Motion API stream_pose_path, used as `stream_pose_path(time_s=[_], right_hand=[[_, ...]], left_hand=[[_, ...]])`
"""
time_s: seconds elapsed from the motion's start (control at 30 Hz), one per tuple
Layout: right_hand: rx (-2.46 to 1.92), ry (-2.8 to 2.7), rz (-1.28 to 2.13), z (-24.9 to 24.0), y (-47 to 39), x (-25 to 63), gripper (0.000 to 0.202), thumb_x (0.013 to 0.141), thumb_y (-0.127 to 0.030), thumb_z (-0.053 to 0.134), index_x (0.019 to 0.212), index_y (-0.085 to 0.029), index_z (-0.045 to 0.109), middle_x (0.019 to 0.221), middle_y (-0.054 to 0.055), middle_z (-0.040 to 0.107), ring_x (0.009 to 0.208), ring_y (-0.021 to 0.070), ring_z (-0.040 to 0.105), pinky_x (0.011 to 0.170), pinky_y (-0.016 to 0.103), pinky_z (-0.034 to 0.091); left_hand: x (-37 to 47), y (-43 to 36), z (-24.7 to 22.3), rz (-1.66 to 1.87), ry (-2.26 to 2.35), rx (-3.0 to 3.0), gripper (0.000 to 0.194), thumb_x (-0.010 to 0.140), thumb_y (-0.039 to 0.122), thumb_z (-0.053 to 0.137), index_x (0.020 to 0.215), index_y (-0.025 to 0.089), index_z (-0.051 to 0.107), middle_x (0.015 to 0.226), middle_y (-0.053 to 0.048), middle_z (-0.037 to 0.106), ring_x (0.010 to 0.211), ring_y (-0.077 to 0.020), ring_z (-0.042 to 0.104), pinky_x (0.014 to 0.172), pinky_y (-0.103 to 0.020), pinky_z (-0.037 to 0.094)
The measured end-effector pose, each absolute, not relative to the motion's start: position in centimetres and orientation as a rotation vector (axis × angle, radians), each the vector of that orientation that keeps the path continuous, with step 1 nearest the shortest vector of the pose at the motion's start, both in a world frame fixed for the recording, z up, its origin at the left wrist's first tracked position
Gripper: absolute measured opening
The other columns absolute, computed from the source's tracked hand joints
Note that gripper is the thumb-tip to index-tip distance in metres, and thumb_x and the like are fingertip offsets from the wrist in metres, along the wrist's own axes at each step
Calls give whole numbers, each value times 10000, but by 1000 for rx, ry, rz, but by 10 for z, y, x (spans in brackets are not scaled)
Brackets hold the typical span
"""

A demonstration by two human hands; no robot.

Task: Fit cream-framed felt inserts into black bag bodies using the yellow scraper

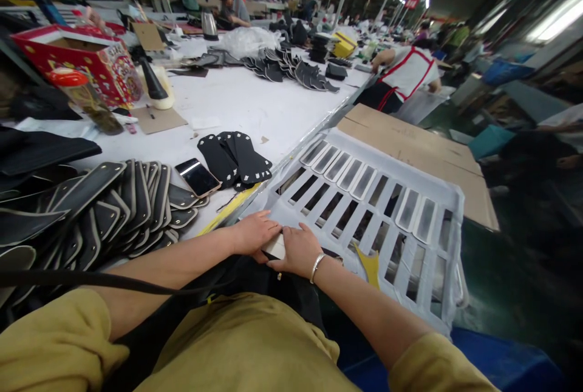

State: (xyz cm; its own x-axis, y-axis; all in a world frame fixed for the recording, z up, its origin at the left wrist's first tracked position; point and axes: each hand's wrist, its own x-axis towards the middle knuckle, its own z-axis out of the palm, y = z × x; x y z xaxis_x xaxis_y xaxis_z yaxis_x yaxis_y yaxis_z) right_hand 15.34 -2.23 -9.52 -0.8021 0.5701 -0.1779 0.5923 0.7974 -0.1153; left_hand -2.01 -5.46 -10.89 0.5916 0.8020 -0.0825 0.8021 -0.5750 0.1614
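Observation:
My left hand [255,234] is closed on the left end of a small white and dark piece [276,247] at the table's near edge. From the other side, my right hand [298,250], with a silver bracelet at its wrist, grips the same piece. The fingers of both hands almost meet over it and hide much of it. Just right of my hands lies a grey slotted rack [314,216] with several pale-rimmed dark strips [363,182] on it. A yellow piece [370,266] rests on the rack's near part.
Stacked dark pieces [109,210] cover the table's left, beside a phone [197,177] and black pieces with white marks [237,158]. Further back are a red box [86,58] and a bottle [93,107]. Cardboard [410,149] lies behind the rack, near a bending person [403,73].

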Motion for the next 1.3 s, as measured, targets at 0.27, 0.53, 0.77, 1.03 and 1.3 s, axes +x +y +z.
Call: stream_pose_path(time_s=[0.27, 0.53, 0.77, 1.03, 1.3], right_hand=[[922, 2736, -346, -82, -16, 204, 801, 595, -547, 667, 1206, -62, 490, 1070, 184, 629, 1018, 292, 568, 1045, 424, 214], [994, 2505, -542, -80, 8, 238, 950, 543, -641, 693, 1256, -53, 472, 1185, 204, 580, 1112, 311, 524, 1068, 456, 198], [855, 2523, -536, -85, 18, 204, 893, 517, -688, 680, 1157, -80, 550, 1069, 189, 638, 1017, 321, 574, 1037, 459, 247], [815, 2526, -586, -86, 16, 142, 918, 515, -712, 654, 1167, -76, 536, 1074, 180, 634, 982, 341, 581, 871, 416, 425], [933, 2509, -708, -92, 12, 115, 953, 508, -757, 617, 1176, -84, 525, 1092, 188, 626, 976, 348, 596, 825, 420, 465]], left_hand=[[-39, -55, -101, -26, 1261, 2479, 836, 628, 470, 718, 1313, 114, 395, 1340, -158, 461, 1217, -272, 429, 1078, -389, 184], [-53, -43, -97, 13, 1274, 2196, 913, 541, 450, 792, 1330, 222, 393, 1382, -89, 407, 1248, -267, 380, 1042, -334, 282], [-61, -42, -110, 158, 1189, 2036, 870, 576, 372, 781, 1340, 288, 373, 1340, -44, 433, 1227, -243, 406, 1050, -322, 279], [-61, -45, -105, 76, 1264, 1880, 892, 592, 335, 770, 1372, 281, 342, 1502, -85, 167, 1346, -299, 229, 1086, -395, 223], [-63, -76, -114, 457, 1494, 1718, 1154, 578, 415, 757, 1450, 168, 43, 1518, -145, 20, 1382, -300, 98, 1121, -408, 156]])
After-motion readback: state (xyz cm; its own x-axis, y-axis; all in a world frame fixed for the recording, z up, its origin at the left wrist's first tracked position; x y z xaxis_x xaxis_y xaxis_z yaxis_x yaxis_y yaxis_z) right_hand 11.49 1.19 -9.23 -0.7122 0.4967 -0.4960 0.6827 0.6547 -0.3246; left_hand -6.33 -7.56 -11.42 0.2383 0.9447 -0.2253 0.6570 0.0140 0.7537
